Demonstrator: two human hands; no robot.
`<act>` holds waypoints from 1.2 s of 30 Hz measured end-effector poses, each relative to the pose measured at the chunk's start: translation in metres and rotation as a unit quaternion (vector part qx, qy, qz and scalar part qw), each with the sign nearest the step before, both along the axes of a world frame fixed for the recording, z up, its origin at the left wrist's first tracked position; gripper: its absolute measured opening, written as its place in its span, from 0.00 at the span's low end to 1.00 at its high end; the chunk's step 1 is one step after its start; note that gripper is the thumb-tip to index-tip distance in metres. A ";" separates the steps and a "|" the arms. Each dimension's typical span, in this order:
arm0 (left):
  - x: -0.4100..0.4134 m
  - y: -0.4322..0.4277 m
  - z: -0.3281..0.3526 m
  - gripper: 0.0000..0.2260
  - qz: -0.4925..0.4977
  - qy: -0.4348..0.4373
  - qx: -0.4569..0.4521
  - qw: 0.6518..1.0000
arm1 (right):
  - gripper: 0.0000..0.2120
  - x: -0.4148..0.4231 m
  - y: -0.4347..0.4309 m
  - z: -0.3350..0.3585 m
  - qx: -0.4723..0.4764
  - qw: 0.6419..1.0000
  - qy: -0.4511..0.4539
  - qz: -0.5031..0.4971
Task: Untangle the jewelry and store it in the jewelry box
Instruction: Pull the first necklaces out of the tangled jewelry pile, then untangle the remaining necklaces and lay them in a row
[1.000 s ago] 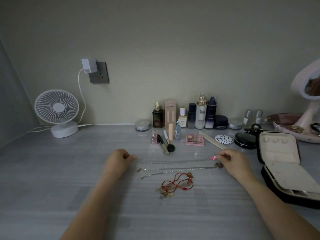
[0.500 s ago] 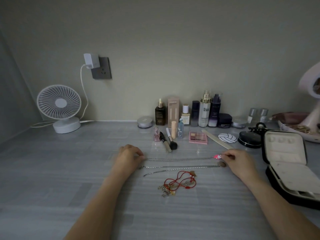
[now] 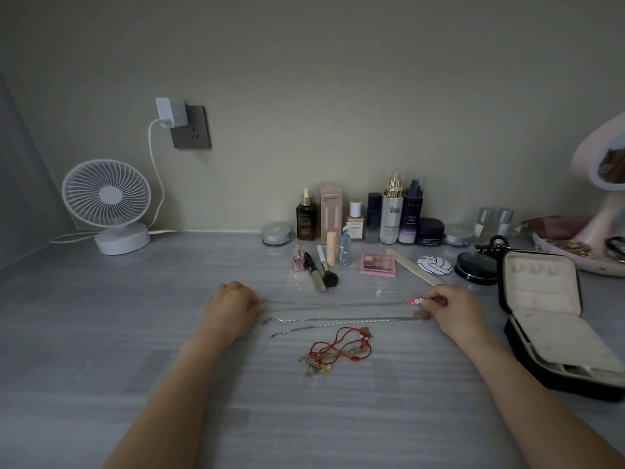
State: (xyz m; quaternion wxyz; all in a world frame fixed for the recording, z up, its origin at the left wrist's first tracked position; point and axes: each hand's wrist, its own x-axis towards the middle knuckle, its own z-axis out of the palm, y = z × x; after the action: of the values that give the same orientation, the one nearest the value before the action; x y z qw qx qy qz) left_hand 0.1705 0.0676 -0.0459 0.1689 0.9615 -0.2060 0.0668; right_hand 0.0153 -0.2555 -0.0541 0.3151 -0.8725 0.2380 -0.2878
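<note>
One wide-angle camera, worn on the person's head, faced forward and down across the grey wood-grain tabletop [image 3: 101,333] toward the plain beige wall [image 3: 338,79], sitting close above the left hand [image 3: 233,306] and right hand [image 3: 456,309] at mid-frame.

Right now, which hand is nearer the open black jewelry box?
Right. The right hand pinches the thin silver chain at its pink tag, just left of the open black jewelry box; the left hand holds its other end, farther left.

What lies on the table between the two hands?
In the head view, a silver chain runs straight from the left hand to the right hand, which pinches its pink tag.
</note>
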 end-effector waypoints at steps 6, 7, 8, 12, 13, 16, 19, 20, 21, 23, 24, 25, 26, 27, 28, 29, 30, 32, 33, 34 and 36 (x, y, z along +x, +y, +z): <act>-0.007 0.010 0.010 0.08 0.018 0.025 0.004 1.000 | 0.04 0.000 -0.001 -0.003 -0.022 1.000 0.000 -0.007; -0.010 0.009 0.013 0.07 0.017 0.025 -0.001 1.000 | 0.05 -0.001 0.000 -0.003 -0.022 1.000 0.002 -0.005; -0.012 0.008 0.017 0.07 0.010 0.023 -0.010 1.000 | 0.06 -0.001 0.000 -0.004 -0.021 1.000 0.003 -0.005; -0.031 -0.006 0.040 0.04 -0.061 0.034 -0.088 0.994 | 0.10 -0.006 0.001 -0.001 -0.031 0.999 -0.004 -0.007; -0.039 -0.012 0.046 0.04 -0.090 0.061 -0.088 0.990 | 0.11 -0.008 0.004 0.003 -0.036 0.999 -0.010 -0.002; -0.062 -0.030 0.058 0.05 -0.177 0.133 -0.032 0.975 | 0.08 -0.009 0.024 0.023 -0.052 0.998 -0.008 0.034; -0.080 -0.040 0.064 0.10 -0.211 0.189 0.014 0.959 | 0.06 -0.009 0.052 0.042 -0.085 0.986 0.056 0.129; -0.084 -0.041 0.062 0.13 -0.214 0.198 0.033 0.956 | 0.06 -0.010 0.061 0.045 -0.101 0.977 0.092 0.163; -0.088 -0.041 0.058 0.16 -0.213 0.194 0.060 0.956 | 0.07 -0.011 0.070 0.047 -0.123 0.966 0.126 0.191; -0.095 -0.041 0.049 0.16 -0.210 0.173 0.104 0.956 | 0.08 -0.012 0.081 0.045 -0.167 0.946 0.178 0.215; -0.097 -0.040 0.045 0.15 -0.209 0.164 0.100 0.959 | 0.08 -0.012 0.084 0.043 -0.179 0.941 0.192 0.214; -0.098 -0.039 0.042 0.13 -0.205 0.158 0.083 0.962 | 0.09 -0.013 0.087 0.041 -0.183 0.940 0.198 0.209; -0.099 -0.039 0.040 0.12 -0.200 0.152 0.062 0.966 | 0.10 -0.015 0.088 0.038 -0.185 0.941 0.197 0.205; -0.099 -0.038 0.039 0.10 -0.197 0.145 0.045 0.969 | 0.11 -0.016 0.090 0.034 -0.186 0.941 0.193 0.204; -0.099 -0.037 0.038 0.08 -0.194 0.135 0.031 0.971 | 0.12 -0.017 0.091 0.029 -0.189 0.942 0.188 0.206; -0.098 -0.035 0.037 0.08 -0.190 0.128 0.021 0.973 | 0.13 -0.018 0.091 0.025 -0.190 0.942 0.182 0.208; -0.098 -0.033 0.035 0.07 -0.189 0.129 0.011 0.974 | 0.13 -0.018 0.092 0.021 -0.185 0.943 0.176 0.211; -0.096 -0.028 0.035 0.06 -0.186 0.140 -0.016 0.972 | 0.13 -0.019 0.091 0.016 -0.179 0.948 0.165 0.207; -0.095 -0.026 0.035 0.05 -0.181 0.144 -0.035 0.972 | 0.12 -0.020 0.090 0.015 -0.178 0.950 0.160 0.201; -0.093 -0.023 0.036 0.03 -0.175 0.147 -0.056 0.972 | 0.11 -0.021 0.089 0.014 -0.176 0.952 0.155 0.197; -0.091 -0.020 0.039 0.02 -0.162 0.148 -0.104 0.970 | 0.09 -0.022 0.089 0.012 -0.174 0.956 0.135 0.194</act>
State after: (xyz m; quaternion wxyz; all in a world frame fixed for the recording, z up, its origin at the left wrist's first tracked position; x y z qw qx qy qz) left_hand 0.0798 0.0472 -0.0073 0.3052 0.8916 -0.3240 -0.0830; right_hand -0.0071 -0.1667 -0.0424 0.1728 -0.9740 0.0503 -0.1373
